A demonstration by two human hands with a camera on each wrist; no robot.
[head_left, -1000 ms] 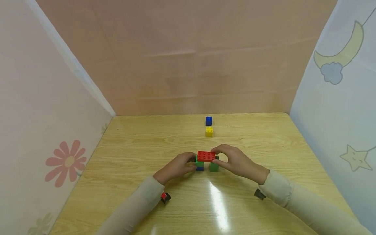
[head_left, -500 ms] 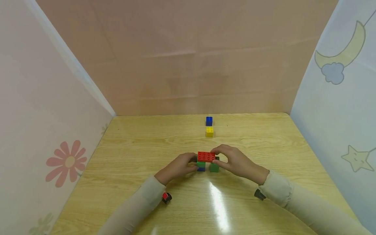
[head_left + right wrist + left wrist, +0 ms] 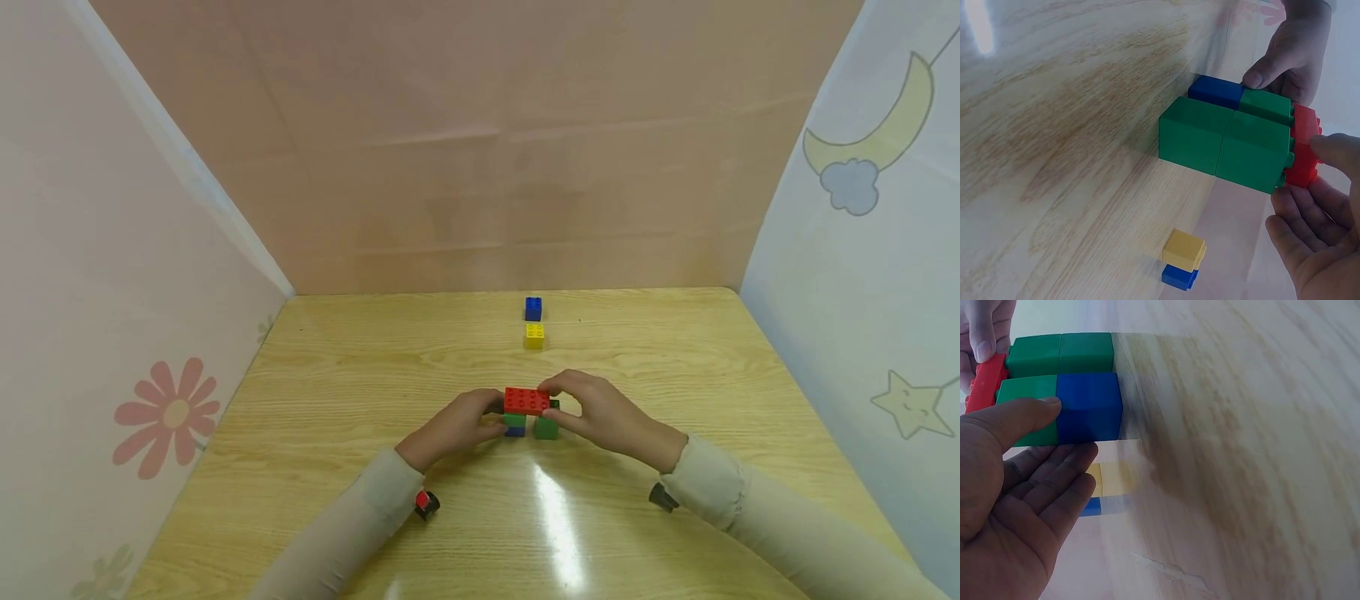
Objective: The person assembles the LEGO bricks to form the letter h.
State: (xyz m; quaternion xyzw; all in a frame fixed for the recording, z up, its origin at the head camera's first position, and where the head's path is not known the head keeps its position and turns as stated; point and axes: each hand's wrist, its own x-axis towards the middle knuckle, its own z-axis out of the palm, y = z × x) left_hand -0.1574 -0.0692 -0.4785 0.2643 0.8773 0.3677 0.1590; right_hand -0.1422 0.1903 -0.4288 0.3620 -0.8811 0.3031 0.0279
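My left hand (image 3: pixel 453 427) grips a two-brick stack between thumb and fingers: a green brick (image 3: pixel 1025 403) on top of a blue brick (image 3: pixel 1090 407). Beside it, just to the right, stands a second stack made of two green bricks (image 3: pixel 1194 134), with a narrow gap between the two in the head view. A long red brick (image 3: pixel 527 401) with studs up lies across the tops of both stacks. Thumb and fingers of my right hand (image 3: pixel 607 414) pinch its right end. In the right wrist view, some studs of the green stack show beside the red brick.
Farther back on the wooden table (image 3: pixel 375 350) stand a yellow brick (image 3: pixel 534 337) and, behind it, another blue brick (image 3: pixel 533 309). Fabric walls enclose the table at the left, back and right. A black device (image 3: pixel 427 504) sits at my left wrist, another dark device (image 3: pixel 663 497) at the right.
My left hand has shifted the green and blue stack slightly to the right, closer to the green stack and farther under the red brick. My right hand and the red brick have hardly moved.
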